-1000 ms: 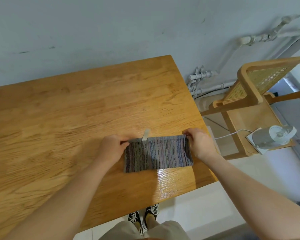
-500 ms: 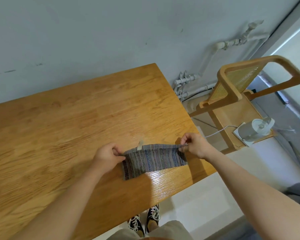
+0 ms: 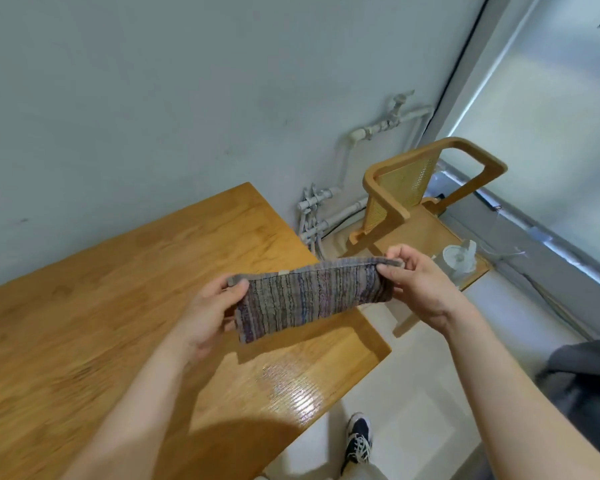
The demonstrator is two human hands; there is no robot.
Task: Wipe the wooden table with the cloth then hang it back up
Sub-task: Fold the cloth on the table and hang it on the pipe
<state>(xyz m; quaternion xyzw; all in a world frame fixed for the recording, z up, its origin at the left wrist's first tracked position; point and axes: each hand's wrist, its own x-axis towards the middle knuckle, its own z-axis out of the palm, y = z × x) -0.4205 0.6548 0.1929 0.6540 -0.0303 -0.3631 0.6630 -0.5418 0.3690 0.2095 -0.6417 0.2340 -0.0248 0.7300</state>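
The left hand (image 3: 208,313) and the right hand (image 3: 418,282) are each pinching a top corner of the cloth (image 3: 309,299), holding it up in the air above the wooden table (image 3: 118,306). If one pinch is slipping, the cloth could be flopping down or falling before it is hung.

Wooden table (image 3: 125,306) against wall, glossy glare near front corner.
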